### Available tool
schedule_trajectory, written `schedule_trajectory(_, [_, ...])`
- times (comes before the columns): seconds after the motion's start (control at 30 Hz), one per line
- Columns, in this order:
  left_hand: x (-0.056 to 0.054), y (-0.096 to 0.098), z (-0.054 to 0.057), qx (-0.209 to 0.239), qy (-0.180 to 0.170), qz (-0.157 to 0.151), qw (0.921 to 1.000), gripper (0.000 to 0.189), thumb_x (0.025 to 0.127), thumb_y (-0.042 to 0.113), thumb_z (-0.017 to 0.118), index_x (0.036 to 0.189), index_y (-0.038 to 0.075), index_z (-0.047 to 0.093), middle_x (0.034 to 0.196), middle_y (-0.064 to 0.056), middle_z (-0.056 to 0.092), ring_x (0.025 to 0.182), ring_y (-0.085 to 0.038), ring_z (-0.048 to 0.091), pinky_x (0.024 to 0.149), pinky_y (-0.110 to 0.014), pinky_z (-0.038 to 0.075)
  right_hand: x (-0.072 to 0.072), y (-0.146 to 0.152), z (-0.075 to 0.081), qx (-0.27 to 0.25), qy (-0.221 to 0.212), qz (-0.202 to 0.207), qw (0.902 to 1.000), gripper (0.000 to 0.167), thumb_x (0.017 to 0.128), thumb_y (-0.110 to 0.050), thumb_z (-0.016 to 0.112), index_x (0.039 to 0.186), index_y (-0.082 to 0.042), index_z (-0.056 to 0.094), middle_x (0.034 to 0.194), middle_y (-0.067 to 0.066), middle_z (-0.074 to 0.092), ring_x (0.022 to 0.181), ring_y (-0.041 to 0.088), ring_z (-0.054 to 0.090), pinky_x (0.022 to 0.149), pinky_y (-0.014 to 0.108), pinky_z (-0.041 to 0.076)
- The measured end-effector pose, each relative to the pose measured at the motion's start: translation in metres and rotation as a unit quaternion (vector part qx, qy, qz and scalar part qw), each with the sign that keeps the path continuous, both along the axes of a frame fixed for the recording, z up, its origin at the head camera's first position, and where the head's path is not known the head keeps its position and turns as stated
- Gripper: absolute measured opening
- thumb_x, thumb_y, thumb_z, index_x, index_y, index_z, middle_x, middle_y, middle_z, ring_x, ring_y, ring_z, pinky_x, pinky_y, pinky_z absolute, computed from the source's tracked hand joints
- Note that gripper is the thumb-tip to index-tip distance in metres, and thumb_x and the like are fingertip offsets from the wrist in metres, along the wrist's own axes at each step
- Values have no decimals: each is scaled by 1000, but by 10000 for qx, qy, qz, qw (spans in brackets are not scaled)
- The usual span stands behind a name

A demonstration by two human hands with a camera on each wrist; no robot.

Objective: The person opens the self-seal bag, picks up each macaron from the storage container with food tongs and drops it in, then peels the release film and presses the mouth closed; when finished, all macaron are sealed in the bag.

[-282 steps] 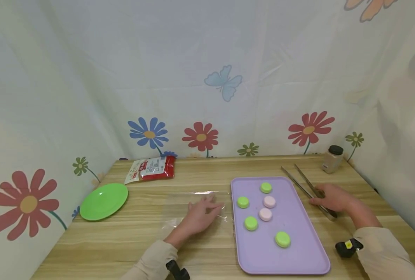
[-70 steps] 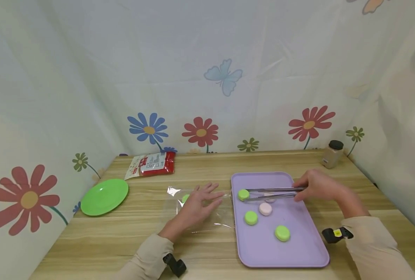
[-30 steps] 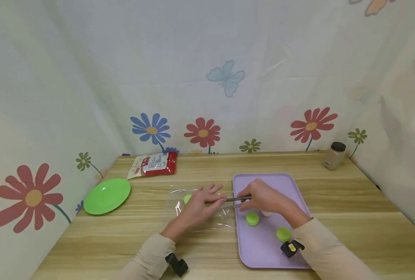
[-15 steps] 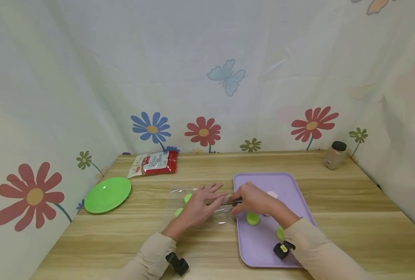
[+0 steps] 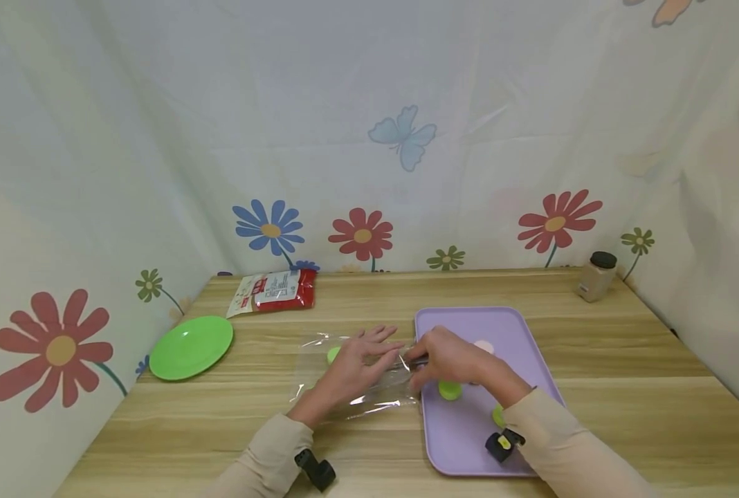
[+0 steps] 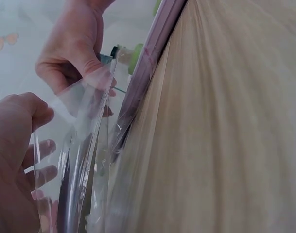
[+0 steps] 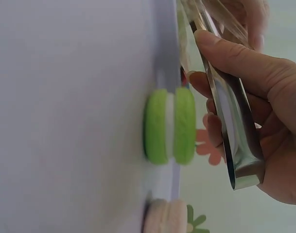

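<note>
My left hand (image 5: 352, 370) rests over a clear plastic bag (image 5: 378, 401), its thumb and fingers spread and touching the film at the mouth. In the left wrist view the bag's mouth stands raised beside the fingers. My right hand (image 5: 453, 356) grips metal tongs (image 7: 235, 126) between thumb and fingers. Their far ends run into the bag. One green macaron (image 5: 333, 355) shows in the bag, partly behind my left hand. On the lilac tray (image 5: 469, 443) lie a green macaron (image 5: 450, 391), another green one partly under the right wrist, and pink macarons (image 5: 484, 346) partly hidden.
A green plate (image 5: 192, 347) sits at the left of the wooden table. Behind the bag lies a red and white packet (image 5: 276, 290). A jar with a black lid (image 5: 596, 277) stands at the back right. A patterned cloth hangs behind.
My right hand has picked up the tongs and moved left to the bag. Two green macarons have left the tray for the bag. My left hand has stayed at the bag, whose film has lifted.
</note>
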State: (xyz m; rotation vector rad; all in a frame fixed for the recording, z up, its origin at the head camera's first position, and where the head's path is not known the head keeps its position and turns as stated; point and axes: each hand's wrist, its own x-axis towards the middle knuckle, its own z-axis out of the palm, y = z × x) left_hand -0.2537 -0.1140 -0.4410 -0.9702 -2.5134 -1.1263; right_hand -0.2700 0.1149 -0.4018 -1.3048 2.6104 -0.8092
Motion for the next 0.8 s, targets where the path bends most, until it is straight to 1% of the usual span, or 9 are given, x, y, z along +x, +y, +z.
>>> schedule_trajectory(0.03, [0, 0, 0, -9, -3, 0, 10000, 30, 102, 28, 61, 122, 10, 73, 143, -5, 54, 140, -28, 42, 116, -62, 22, -1, 3, 1, 13, -55, -92, 9999, 32, 76, -20, 88, 102, -5, 79, 91, -3, 75, 79, 8, 64, 70, 22, 53])
schedule_trajectory(0.1, [0, 0, 1, -25, -45, 13, 10000, 31, 102, 29, 60, 123, 10, 73, 144, -5, 54, 140, -29, 42, 116, -61, 21, -4, 10, 3, 71, -155, -296, 9994, 39, 76, -22, 89, 109, -4, 78, 101, 2, 76, 87, 12, 67, 75, 25, 55])
schedule_trajectory(0.23, [0, -1, 2, -7, -77, 34, 10000, 31, 101, 28, 60, 124, 11, 73, 144, -5, 54, 140, -33, 42, 116, -62, 22, -10, 23, 8, 96, -218, -567, 9981, 37, 77, -21, 88, 109, -4, 78, 97, 3, 76, 79, 8, 63, 69, 25, 54])
schedule_trajectory(0.33, [0, -2, 2, 16, -73, 57, 10000, 30, 101, 29, 61, 124, 13, 73, 144, -6, 54, 139, -35, 42, 115, -63, 22, -13, 27, 10, 30, -238, -781, 9967, 36, 76, -18, 88, 107, -3, 78, 93, 3, 76, 75, 7, 60, 67, 25, 52])
schedule_trajectory(0.43, [0, -2, 2, 5, -46, 40, 10000, 31, 102, 29, 60, 124, 13, 73, 144, -7, 55, 139, -37, 43, 115, -63, 22, -14, 25, 9, -5, -230, -787, 9966, 33, 77, -16, 87, 104, -1, 78, 88, 1, 75, 71, 7, 58, 65, 24, 51])
schedule_trajectory(0.57, [1, -2, 2, 0, -65, 3, 10000, 31, 102, 29, 58, 124, 12, 72, 144, -6, 53, 140, -34, 41, 116, -61, 21, -13, 16, 5, -8, -80, -623, 9980, 28, 78, -13, 85, 102, 0, 78, 79, -4, 71, 66, 6, 53, 60, 22, 48])
schedule_trajectory(0.67, [1, -1, 2, 18, -95, -3, 10000, 31, 102, 29, 59, 125, 13, 72, 144, -4, 53, 141, -30, 41, 116, -59, 24, -11, 9, 3, -21, 92, -670, 9977, 27, 79, -14, 85, 102, -1, 78, 77, -4, 70, 64, 5, 51, 58, 22, 47])
schedule_trajectory(0.73, [1, -1, 2, 23, -114, 22, 9999, 30, 102, 29, 59, 125, 14, 72, 144, -3, 53, 141, -27, 41, 115, -57, 27, -9, 6, 2, -30, 132, -771, 9969, 29, 80, -15, 85, 105, -1, 78, 82, -1, 73, 66, 5, 52, 59, 22, 48])
schedule_trajectory(0.8, [1, -1, 2, 5, -129, 75, 9999, 30, 102, 30, 59, 125, 16, 73, 144, -3, 54, 141, -24, 41, 114, -60, 27, -8, 4, 2, -27, 173, -856, 9962, 31, 81, -16, 84, 107, 0, 77, 86, 2, 74, 66, 4, 53, 60, 22, 49])
